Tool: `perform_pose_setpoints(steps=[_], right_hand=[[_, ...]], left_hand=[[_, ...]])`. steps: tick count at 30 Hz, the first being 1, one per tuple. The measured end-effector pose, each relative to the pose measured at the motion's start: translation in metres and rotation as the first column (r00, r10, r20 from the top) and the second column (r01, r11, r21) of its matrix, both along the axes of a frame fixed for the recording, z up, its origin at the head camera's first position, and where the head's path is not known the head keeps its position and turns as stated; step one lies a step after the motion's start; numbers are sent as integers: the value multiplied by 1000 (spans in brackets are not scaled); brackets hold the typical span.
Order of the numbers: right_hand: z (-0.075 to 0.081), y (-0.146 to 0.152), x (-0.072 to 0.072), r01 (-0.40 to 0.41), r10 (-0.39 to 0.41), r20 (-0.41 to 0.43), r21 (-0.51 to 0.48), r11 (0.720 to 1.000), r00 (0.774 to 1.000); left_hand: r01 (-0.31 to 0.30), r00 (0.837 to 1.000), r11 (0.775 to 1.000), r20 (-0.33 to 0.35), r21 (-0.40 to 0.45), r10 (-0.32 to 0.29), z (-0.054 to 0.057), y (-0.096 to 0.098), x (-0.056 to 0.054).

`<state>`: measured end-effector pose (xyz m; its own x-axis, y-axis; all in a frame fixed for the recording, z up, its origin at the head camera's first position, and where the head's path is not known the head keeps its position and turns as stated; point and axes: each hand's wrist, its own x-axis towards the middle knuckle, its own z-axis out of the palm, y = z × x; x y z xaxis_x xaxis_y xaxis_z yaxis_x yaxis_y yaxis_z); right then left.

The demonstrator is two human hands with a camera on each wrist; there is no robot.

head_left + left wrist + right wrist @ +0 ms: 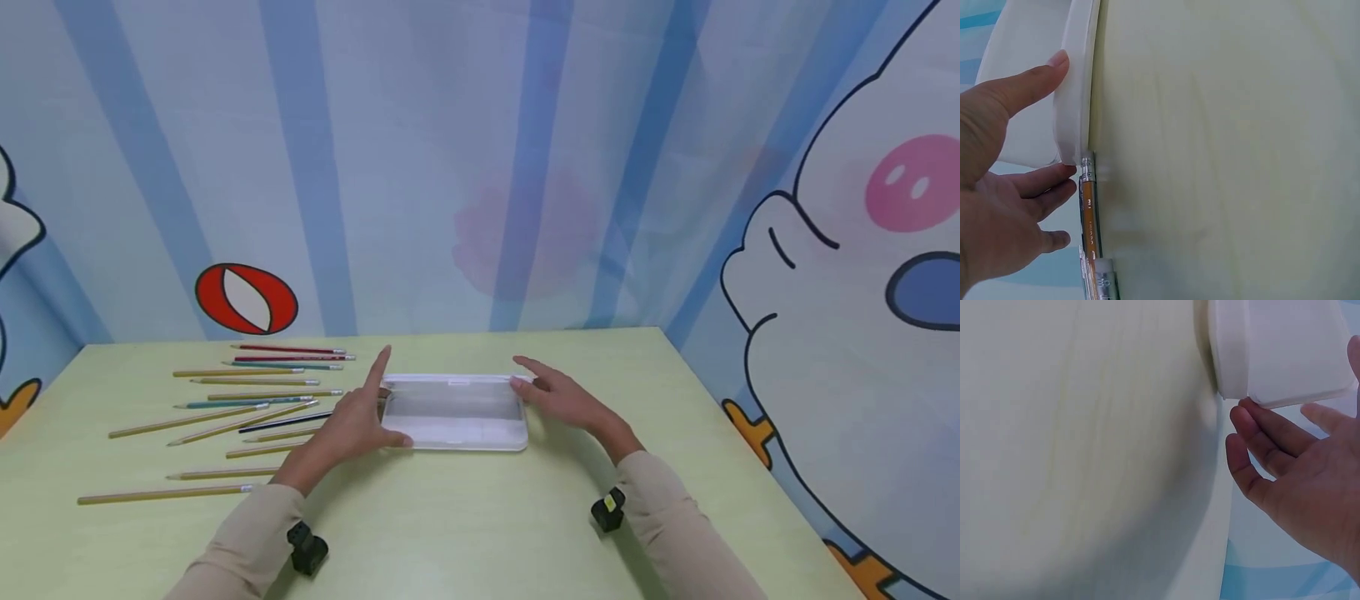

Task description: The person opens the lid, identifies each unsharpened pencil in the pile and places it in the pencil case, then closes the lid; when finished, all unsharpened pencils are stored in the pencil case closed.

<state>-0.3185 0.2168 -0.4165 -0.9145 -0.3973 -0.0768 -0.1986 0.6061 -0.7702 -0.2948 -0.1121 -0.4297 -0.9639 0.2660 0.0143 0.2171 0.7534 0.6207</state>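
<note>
A shallow white plastic case (457,435) with rounded corners lies lengthwise on the table between both hands. At its left end, my left hand (347,427) has the thumb laid on the near edge and the index finger stretched away from me. The left wrist view shows the other fingertips at the case's end, close by the eraser end of an orange-yellow pencil (1089,212). My right hand (566,406) is at the opposite end, its fingers loosely bent. In the right wrist view those fingertips reach the case's corner and do not wrap around it.
Several pencils lie spread across the table's left side, among them a yellow one (165,495), a red one (288,358) and a dark one (285,422). Behind the pale yellow table (480,533) hangs a blue striped curtain (420,167) with cartoon prints.
</note>
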Motion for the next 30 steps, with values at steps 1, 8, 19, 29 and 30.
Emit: perform_pose_setpoints(steps=[1, 8, 19, 29, 30], right_hand=[[1, -1, -1, 15, -15, 17, -6, 1000, 1000], [10, -8, -7, 130, -131, 74, 7, 991, 989], [13, -16, -13, 287, -281, 148, -23, 958, 948], [13, -14, -3, 258, -254, 124, -18, 966, 959], [12, -13, -2, 258, -255, 110, -15, 966, 961]], left_hand=[[-2, 1000, 1000, 2, 0, 2, 0, 0, 0], [-9, 1000, 999, -22, -35, 9, -2, 0, 1], [13, 1000, 996, -13, -89, -15, 1, 4, 0], [6, 999, 994, -33, -110, -9, 2, 6, 1], [7, 999, 994, -35, -112, -11, 2, 6, 1]])
